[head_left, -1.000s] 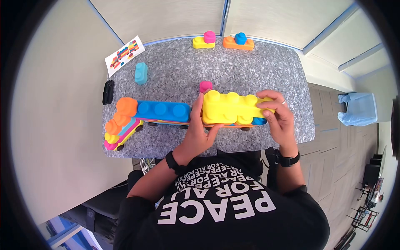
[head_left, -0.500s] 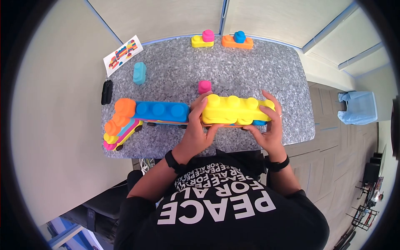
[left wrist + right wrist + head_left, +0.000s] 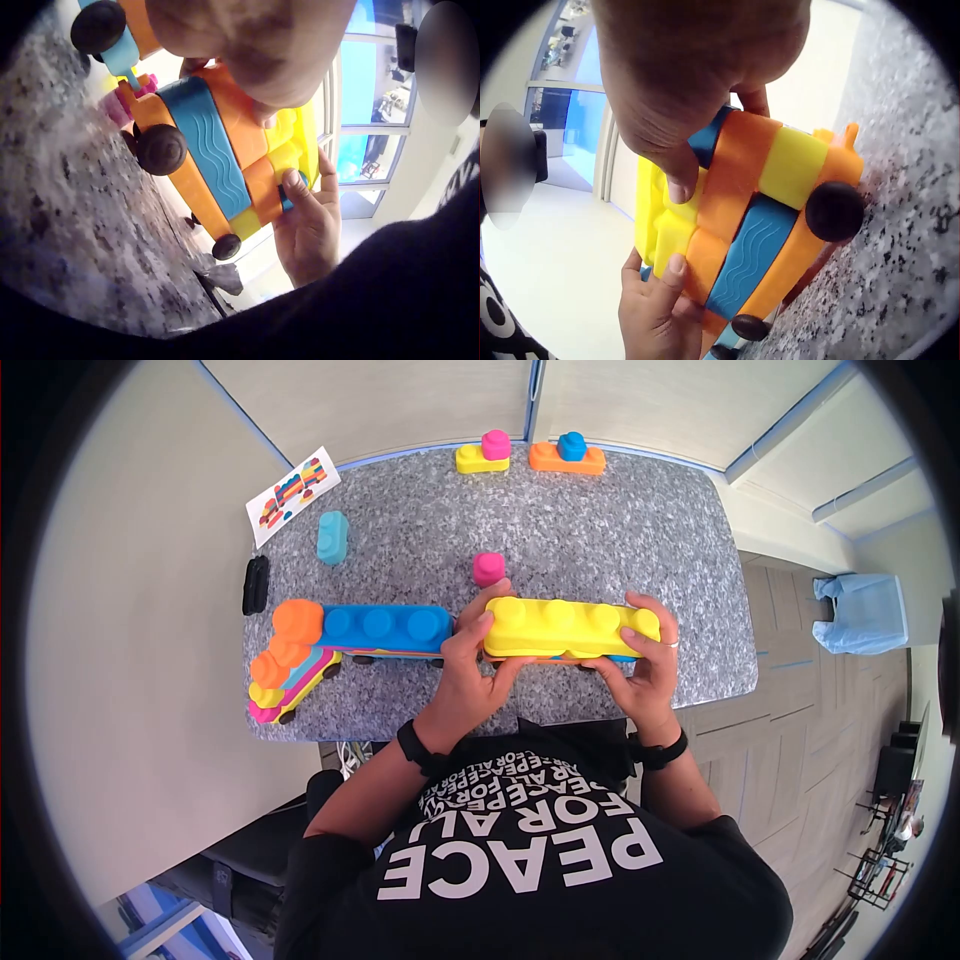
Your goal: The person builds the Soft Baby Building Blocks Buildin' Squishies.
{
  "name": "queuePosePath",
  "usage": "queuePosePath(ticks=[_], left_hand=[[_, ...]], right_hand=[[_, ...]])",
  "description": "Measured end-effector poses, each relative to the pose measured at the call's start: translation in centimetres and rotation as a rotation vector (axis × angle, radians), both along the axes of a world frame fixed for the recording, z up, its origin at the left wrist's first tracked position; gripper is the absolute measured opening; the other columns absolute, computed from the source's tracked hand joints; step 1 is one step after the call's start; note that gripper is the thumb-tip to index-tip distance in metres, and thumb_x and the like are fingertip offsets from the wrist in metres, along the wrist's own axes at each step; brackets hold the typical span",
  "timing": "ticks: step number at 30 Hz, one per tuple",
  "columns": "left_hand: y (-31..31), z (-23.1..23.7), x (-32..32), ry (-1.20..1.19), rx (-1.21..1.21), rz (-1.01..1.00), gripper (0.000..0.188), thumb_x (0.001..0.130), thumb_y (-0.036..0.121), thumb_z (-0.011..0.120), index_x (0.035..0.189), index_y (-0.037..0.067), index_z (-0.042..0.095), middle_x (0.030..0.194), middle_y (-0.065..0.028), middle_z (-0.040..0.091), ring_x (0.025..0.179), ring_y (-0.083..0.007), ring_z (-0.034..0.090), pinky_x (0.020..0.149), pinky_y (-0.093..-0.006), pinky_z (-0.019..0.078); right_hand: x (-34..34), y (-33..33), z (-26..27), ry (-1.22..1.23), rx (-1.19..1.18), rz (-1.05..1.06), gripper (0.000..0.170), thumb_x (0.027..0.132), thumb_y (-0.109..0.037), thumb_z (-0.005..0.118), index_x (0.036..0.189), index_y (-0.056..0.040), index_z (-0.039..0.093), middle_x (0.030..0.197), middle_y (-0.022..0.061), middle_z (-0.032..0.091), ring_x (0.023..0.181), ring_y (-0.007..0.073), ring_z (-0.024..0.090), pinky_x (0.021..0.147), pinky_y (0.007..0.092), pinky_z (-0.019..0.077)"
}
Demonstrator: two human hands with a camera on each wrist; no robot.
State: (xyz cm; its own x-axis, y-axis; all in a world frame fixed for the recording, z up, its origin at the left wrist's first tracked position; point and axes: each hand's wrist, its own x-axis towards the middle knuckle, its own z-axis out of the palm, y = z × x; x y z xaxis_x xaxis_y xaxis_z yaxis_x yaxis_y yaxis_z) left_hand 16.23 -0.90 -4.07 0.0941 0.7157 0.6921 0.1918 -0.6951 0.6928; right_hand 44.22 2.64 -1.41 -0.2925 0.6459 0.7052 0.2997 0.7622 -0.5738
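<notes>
A long yellow building block [image 3: 575, 622] lies along the top of a wheeled toy train car. My left hand [image 3: 470, 665] grips its left end, and my right hand [image 3: 645, 675] holds the right end, both thumbs along the near side. In the left wrist view, orange blocks and a wavy blue block [image 3: 206, 146] sit beneath it on an orange wheeled base. Smaller yellow blocks [image 3: 673, 234] show under the long one in the right wrist view. To the left stands a car topped by a blue block [image 3: 385, 627], coupled behind a colourful front car [image 3: 295, 670].
A pink block [image 3: 488, 568] stands just beyond my left hand. Farther back are a light-blue block [image 3: 332, 538], yellow-and-pink blocks [image 3: 482, 458] and orange-and-blue blocks [image 3: 567, 457]. A picture card [image 3: 292, 495] and a black case [image 3: 256, 585] lie at the left edge.
The long yellow block has gone from tilted to level over the car, covering the smaller yellow blocks. My right hand has shifted left and brought its thumb to the near side.
</notes>
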Motion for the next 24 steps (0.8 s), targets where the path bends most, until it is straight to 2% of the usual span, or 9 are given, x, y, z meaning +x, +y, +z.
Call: queuePosePath(ticks=[1, 7, 15, 18, 21, 24], left_hand=[[0.0, 0.0, 0.0, 0.004, 0.001, 0.003, 0.091, 0.100, -0.007, 0.085, 0.165, 0.016, 0.026, 0.177, -0.0381, 0.037, 0.154, -0.0493, 0.059, 0.120, -0.0580, 0.0606], [0.0, 0.8, 0.2, 0.021, 0.011, 0.032, 0.093, 0.100, -0.005, 0.086, 0.166, 0.016, 0.025, 0.177, -0.0385, 0.036, 0.155, -0.0489, 0.058, 0.120, -0.0573, 0.0607], [0.2, 0.7, 0.6, 0.006, 0.021, 0.058, 0.105, 0.096, -0.004, 0.091, 0.173, 0.016, 0.023, 0.178, -0.0367, 0.035, 0.156, -0.0492, 0.057, 0.122, -0.0584, 0.0577], [0.0, 1.6, 0.6, 0.093, 0.050, 0.132, 0.097, 0.096, -0.003, 0.092, 0.172, 0.015, 0.035, 0.178, -0.0345, 0.038, 0.159, -0.0526, 0.052, 0.128, -0.0599, 0.0504], [-0.1, 1.5, 0.8, 0.099, 0.093, 0.162, 0.096, 0.095, 0.000, 0.093, 0.173, 0.014, 0.038, 0.178, -0.0345, 0.037, 0.161, -0.0556, 0.049, 0.130, -0.0625, 0.0460], [0.2, 1.5, 0.6, 0.106, 0.129, 0.151, 0.093, 0.095, 0.000, 0.093, 0.170, 0.014, 0.039, 0.179, -0.0360, 0.037, 0.162, -0.0570, 0.047, 0.130, -0.0622, 0.0460]], right_hand=[[0.1, 0.0, -0.1, -0.008, -0.002, 0.015, 0.078, 0.082, -0.012, 0.106, 0.147, -0.0188, 0.064, 0.167, 0.0294, 0.054, 0.145, 0.0405, 0.065, 0.115, 0.0499, 0.0605], [0.1, 0.2, -0.2, -0.006, 0.014, 0.018, 0.078, 0.082, -0.010, 0.106, 0.147, -0.0194, 0.064, 0.164, 0.0273, 0.055, 0.139, 0.0378, 0.068, 0.113, 0.0502, 0.0607], [-0.3, 0.0, 1.6, -0.090, -0.005, -0.016, 0.078, 0.082, -0.011, 0.106, 0.147, -0.0184, 0.062, 0.163, 0.0267, 0.055, 0.137, 0.0397, 0.070, 0.112, 0.0499, 0.0608], [-0.5, 0.0, 2.4, -0.126, 0.054, -0.041, 0.077, 0.083, -0.012, 0.106, 0.145, -0.0179, 0.062, 0.163, 0.0260, 0.055, 0.137, 0.0412, 0.070, 0.112, 0.0519, 0.0606], [-0.5, 0.0, 1.6, -0.078, 0.061, -0.054, 0.073, 0.080, -0.013, 0.107, 0.141, -0.0177, 0.067, 0.159, 0.0234, 0.059, 0.136, 0.0422, 0.070, 0.112, 0.0537, 0.0587], [-0.1, 0.1, 0.3, -0.053, 0.078, -0.046, 0.071, 0.079, -0.013, 0.107, 0.139, -0.0185, 0.069, 0.156, 0.0220, 0.061, 0.134, 0.0424, 0.070, 0.111, 0.0544, 0.0583]])
